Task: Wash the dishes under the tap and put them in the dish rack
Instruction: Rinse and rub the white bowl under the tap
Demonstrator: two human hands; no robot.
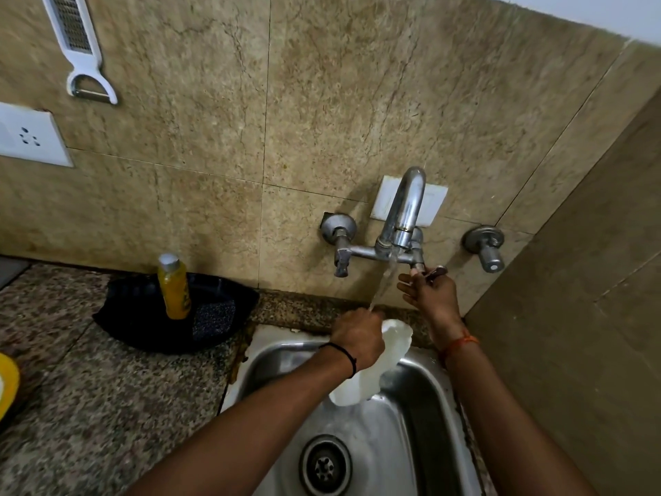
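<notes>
A white plate (375, 366) is held tilted over the steel sink (422, 395), and my left hand (357, 336) grips its upper edge. Water runs from the chrome tap (404, 213) down onto my left hand and the plate's top. My right hand (431, 289) reaches up to the tap's right valve handle (434, 272), with thumb and fingers around it. The dish rack is out of view.
A black tray (136, 309) on the granite counter (107, 388) holds a yellow soap bottle (174, 288) and a scrub pad (214, 318). A yellow dish edge (7, 384) shows at far left. A wall socket (28, 136) and a hanging peeler (80, 48) are on the tiles. A side wall stands close on the right.
</notes>
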